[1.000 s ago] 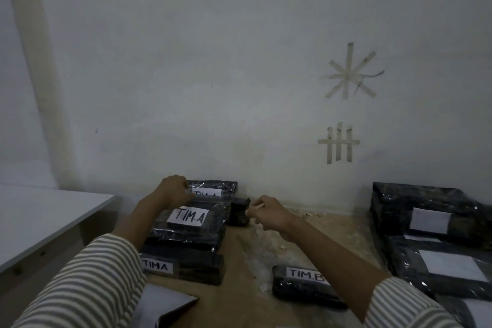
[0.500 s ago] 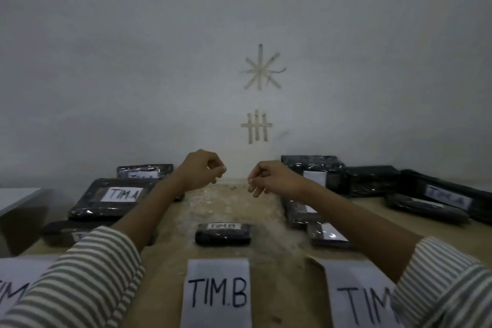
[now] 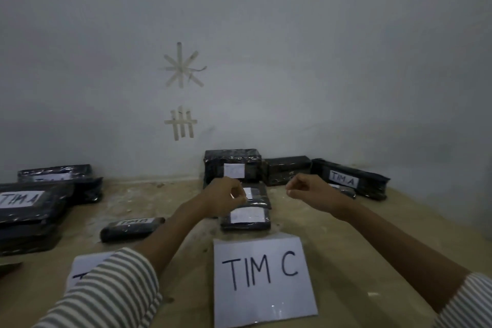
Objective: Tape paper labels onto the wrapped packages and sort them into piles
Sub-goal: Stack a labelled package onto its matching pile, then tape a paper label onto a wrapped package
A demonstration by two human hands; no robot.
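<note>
Black wrapped packages lie in a column in front of me: a near package [image 3: 245,222] with a blank-looking white label, a second package [image 3: 259,193] behind it and a big package [image 3: 231,161] at the wall. My left hand [image 3: 225,196] hovers over the second package, fingertips pinched on a pale sliver that looks like a tape strip [image 3: 232,196]. My right hand [image 3: 303,189] hangs to the right at the same height, fingers curled and tips pinched; what it holds is too faint to see. A paper sign "TIM C" [image 3: 263,279] lies nearest me.
A small "TIM B" package [image 3: 131,228] lies centre-left. A stack labelled "TIM A" [image 3: 26,208] fills the left edge. At the right, by the wall, sit an unlabelled package [image 3: 287,169] and a long "TIM A" package [image 3: 348,181]. My left sleeve covers another sign [image 3: 85,266].
My view has swung right, from the TIM A stack past the TIM B sign to the TIM C sign. Both hands moved with it, still pinched and held apart.
</note>
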